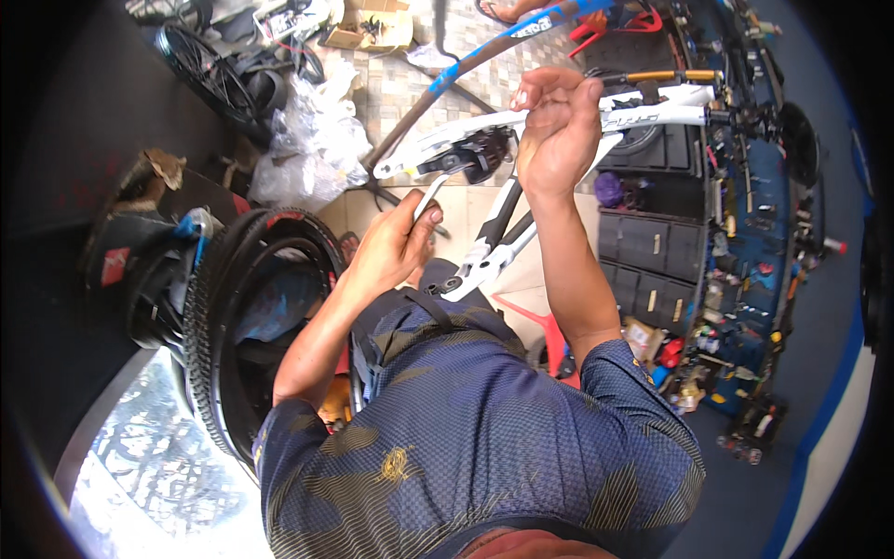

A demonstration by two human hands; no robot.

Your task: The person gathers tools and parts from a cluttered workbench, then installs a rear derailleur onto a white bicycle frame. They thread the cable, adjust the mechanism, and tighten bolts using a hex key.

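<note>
A white bicycle frame [484, 267] with black parts is held up in front of me, above the floor. My left hand [388, 244] is closed around a slim silver tool [431, 196]; its exact kind is hard to make out. The tool's far end reaches the dark mechanism [480, 158] at the frame's left part. Over the frame's upper tube is my right hand [559, 135], palm toward me, fingers loosely bent and thumb apart, with nothing visible in it. Behind both hands runs a blue and brown bar [447, 79], slanting up to the right.
Bicycle tyres [207, 326] stand on the left by a torn carton [140, 210]. Clear plastic wrap [312, 154] and an open cardboard box [372, 25] lie beyond. On the right are black drawers [647, 244] and a wall rack of tools [745, 252]. A red stool [554, 340] is close below.
</note>
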